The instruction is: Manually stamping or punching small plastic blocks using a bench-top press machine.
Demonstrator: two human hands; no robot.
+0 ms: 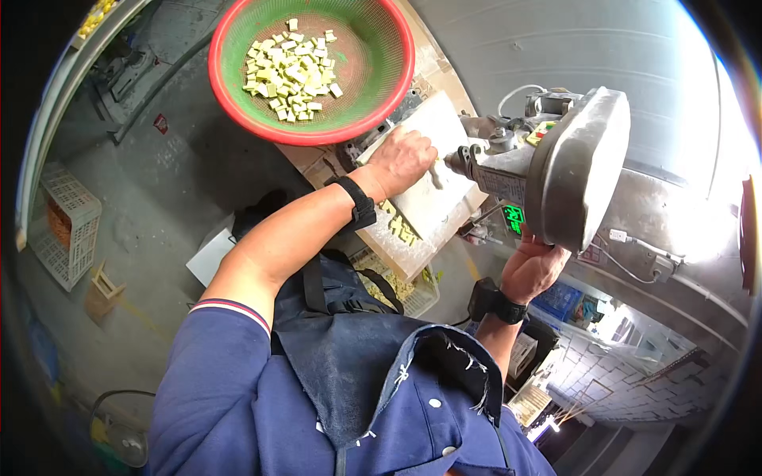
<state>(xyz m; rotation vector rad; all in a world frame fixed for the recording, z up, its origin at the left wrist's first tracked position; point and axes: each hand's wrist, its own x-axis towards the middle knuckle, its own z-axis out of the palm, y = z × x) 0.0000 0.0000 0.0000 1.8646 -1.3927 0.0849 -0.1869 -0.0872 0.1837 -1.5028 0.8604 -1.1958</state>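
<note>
My left hand [405,164], a dark band on its wrist, is closed over a pale flat board [439,205]. Its fingertips are beside the chuck [458,162] of a grey bench drill press [583,163]; whatever they pinch is too small or hidden to make out. My right hand [533,271] is raised beneath the rounded housing of the machine, its fingers partly hidden, so its grip does not show. Small pale yellow-green blocks [292,73] lie piled in a red-rimmed green mesh basket [365,47] beyond my left hand. More small pieces [399,228] lie beside the board.
A wooden bench top [393,252] carries the machine. Below it stands a clear bin [425,295] of small pale pieces. A green lit display [513,217] is near my right hand. On the floor at left are a white crate [75,226] and a small wooden stool [103,289].
</note>
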